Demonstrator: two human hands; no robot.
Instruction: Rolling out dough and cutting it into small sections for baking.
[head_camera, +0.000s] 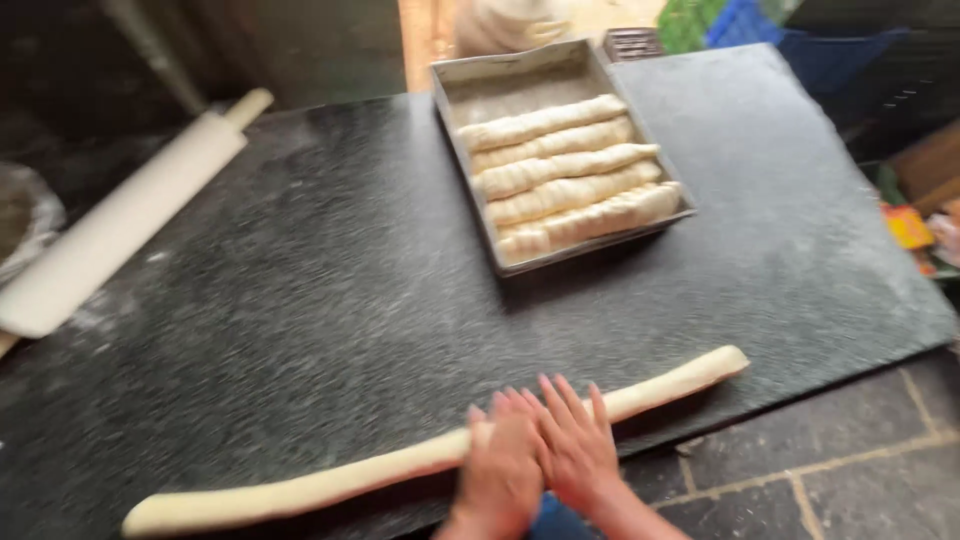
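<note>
A long pale rope of dough (330, 482) lies along the near edge of a dark stone slab (330, 290), reaching from the lower left to the right end near the slab's corner. My left hand (500, 470) and my right hand (575, 445) rest side by side, palms down with fingers stretched out, on the middle of the rope. They press on it without gripping it. The part of the dough under my hands is hidden.
A metal baking tray (458, 130) at the back holds several twisted dough rolls (565, 178). A big white rolling pin (120, 225) lies at the slab's left edge. Blue crates (800, 40) and coloured packets (910, 228) sit beyond the right side; tiled floor (850, 450) below.
</note>
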